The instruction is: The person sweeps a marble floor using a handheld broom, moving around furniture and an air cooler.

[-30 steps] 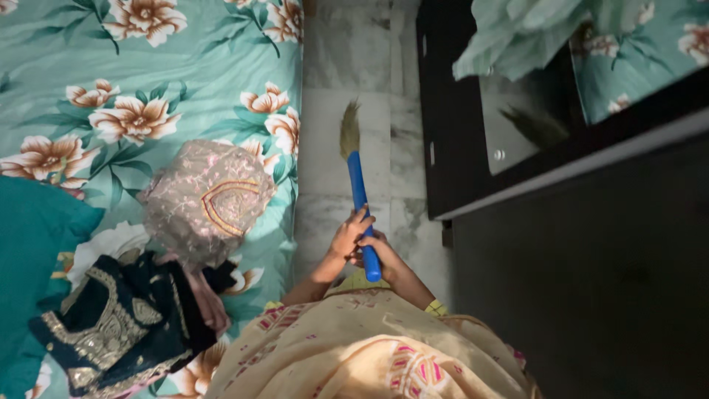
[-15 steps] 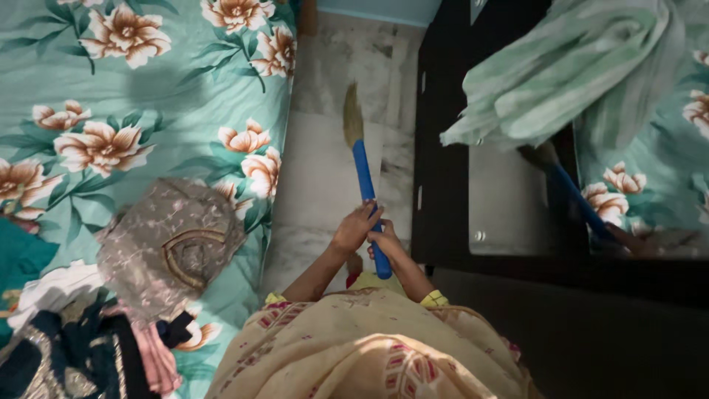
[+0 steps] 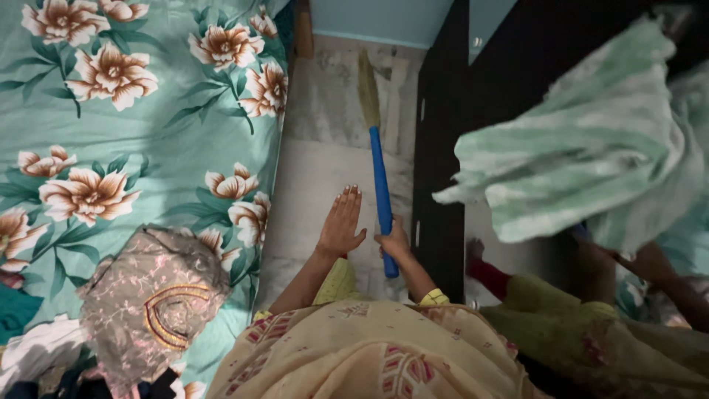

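Here the broom point(image 3: 380, 185) with a blue handle stretches over the pale floor point(image 3: 317, 185), bristles away from the person, between the bed and the dark cabinet point(image 3: 441, 148). The right hand point(image 3: 395, 241) is closed around the lower part of the handle. The left hand point(image 3: 341, 223) is flat with fingers spread, just beside the handle, not touching it. The floral bedsheet point(image 3: 140, 133) lies on the left, and a green cloth point(image 3: 591, 162) hangs on the right.
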